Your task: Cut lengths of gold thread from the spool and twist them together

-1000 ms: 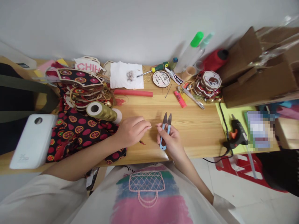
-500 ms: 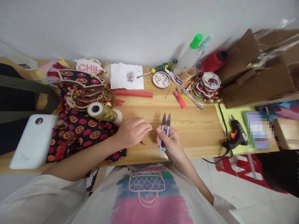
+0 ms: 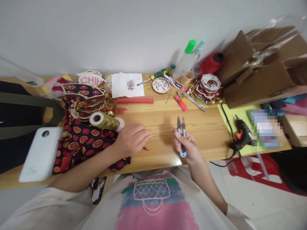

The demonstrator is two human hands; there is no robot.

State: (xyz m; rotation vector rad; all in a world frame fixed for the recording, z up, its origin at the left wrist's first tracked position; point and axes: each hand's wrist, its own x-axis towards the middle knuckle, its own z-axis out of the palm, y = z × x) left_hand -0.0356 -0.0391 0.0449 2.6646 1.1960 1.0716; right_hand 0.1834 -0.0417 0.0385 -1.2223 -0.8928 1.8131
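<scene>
Right hand (image 3: 187,144), grip wrapped around blue snips (image 3: 184,132), has moved farther from the pinched left hand (image 3: 133,140).

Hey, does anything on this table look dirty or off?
The white sheet at the back has a dark patch near the screwdriver: odd on otherwise plain white, though I can't tell stain from debris.

The tabletop (image 3: 160,142) between left hand (image 3: 133,140) and snips (image 3: 184,131) is passable. A gold spool (image 3: 107,121) blocks the left, a glue gun (image 3: 244,134) the far right.
</scene>
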